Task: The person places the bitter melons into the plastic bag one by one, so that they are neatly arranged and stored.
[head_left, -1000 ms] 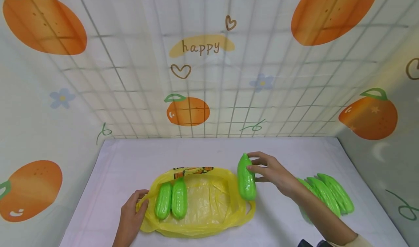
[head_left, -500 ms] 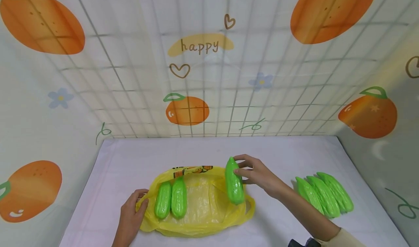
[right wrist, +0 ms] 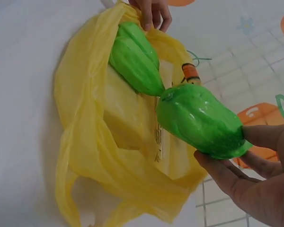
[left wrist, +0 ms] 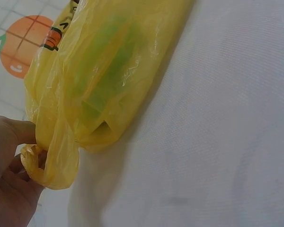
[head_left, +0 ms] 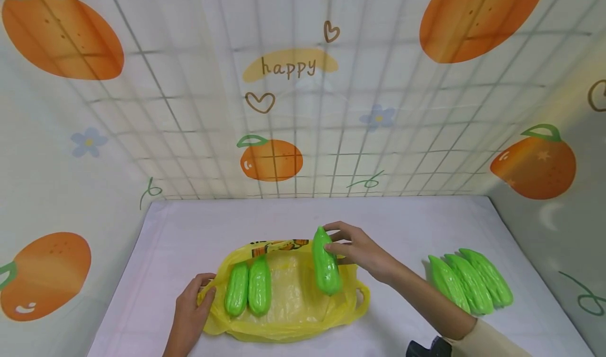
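A yellow plastic bag (head_left: 293,330) lies with its mouth spread wide. My left hand (head_left: 188,309) pinches its left edge, near the handle loop (left wrist: 61,165) seen in the left wrist view. Inside, at the left, two glossy green cucumber-shaped vegetables (head_left: 259,287) lie side by side; through the film they show as a green blur (left wrist: 109,71). Over the bag's right part, my right hand (head_left: 356,249) grips a third cucumber-shaped vegetable (head_left: 326,265) near its upper end, fingers and thumb around it. In the right wrist view this vegetable (right wrist: 199,118) hangs above the bag's opening.
Three more green cucumber-shaped vegetables (head_left: 468,283) lie in a row on the white table (head_left: 402,220) at the right. The bag's right handle (head_left: 363,299) loops out onto the table. A fruit-patterned curtain (head_left: 293,125) rises behind the table and at both sides.
My right hand has carried the green cucumber-shaped vegetable leftward, from the bag's right edge to over its opening. My left hand has stayed at the bag's left edge.
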Demonstrator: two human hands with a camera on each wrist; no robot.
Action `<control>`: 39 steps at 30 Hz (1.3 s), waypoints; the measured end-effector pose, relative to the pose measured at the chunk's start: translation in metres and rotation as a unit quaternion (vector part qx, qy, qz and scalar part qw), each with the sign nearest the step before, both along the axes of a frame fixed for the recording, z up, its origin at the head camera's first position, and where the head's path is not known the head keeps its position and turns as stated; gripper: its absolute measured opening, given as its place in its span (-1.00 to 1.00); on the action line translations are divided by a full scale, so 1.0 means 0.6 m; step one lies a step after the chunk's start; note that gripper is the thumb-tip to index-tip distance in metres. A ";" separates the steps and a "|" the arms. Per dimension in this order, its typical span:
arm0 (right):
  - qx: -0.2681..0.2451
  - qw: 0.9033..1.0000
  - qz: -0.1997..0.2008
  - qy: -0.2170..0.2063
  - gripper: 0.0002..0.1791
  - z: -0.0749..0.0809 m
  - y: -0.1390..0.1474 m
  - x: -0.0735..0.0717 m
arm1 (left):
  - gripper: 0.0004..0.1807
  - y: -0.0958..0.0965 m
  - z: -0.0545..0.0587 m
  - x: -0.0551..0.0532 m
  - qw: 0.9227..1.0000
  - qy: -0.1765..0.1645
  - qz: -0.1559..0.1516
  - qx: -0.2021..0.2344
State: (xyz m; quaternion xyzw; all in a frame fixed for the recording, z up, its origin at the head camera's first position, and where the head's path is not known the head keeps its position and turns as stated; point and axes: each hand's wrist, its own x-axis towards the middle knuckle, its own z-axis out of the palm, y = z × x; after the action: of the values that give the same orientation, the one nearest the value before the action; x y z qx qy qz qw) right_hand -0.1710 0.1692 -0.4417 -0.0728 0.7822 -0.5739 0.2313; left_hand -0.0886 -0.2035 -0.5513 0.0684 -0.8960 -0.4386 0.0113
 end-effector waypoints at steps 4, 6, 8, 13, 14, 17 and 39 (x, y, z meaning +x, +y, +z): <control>-0.007 1.000 0.015 -0.001 -0.48 -0.001 -0.010 0.001 | -0.73 0.001 -0.001 -0.001 1.000 -0.005 0.001 0.002; -0.012 1.000 0.023 -0.001 -0.48 -0.002 -0.015 0.003 | -0.73 0.002 -0.001 -0.002 1.000 -0.007 0.002 0.003; -0.015 1.000 0.027 -0.003 -0.49 -0.004 -0.021 0.004 | -0.73 0.002 -0.001 -0.002 1.000 -0.008 0.002 0.003; -0.016 0.999 0.030 -0.012 -0.50 -0.012 -0.034 0.007 | -0.73 0.003 -0.001 -0.002 1.000 -0.008 0.003 0.002; -0.016 0.999 0.030 -0.014 -0.51 -0.014 -0.036 0.008 | -0.73 0.002 -0.001 -0.002 1.000 -0.008 0.003 0.002; -0.021 0.999 0.031 -0.018 -0.49 -0.017 -0.041 0.009 | -0.73 0.002 -0.002 -0.002 1.000 -0.005 0.003 0.000; -0.034 0.997 0.023 -0.068 -0.48 -0.063 -0.105 0.012 | -0.73 0.000 -0.005 -0.002 1.000 0.002 0.000 -0.008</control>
State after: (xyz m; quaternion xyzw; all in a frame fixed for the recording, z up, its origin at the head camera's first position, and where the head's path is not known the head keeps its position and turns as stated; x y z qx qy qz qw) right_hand -0.1638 0.1062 -0.4797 -0.0596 0.7429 -0.5980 0.2948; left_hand -0.0898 -0.2035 -0.5544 0.0675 -0.8993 -0.4318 0.0139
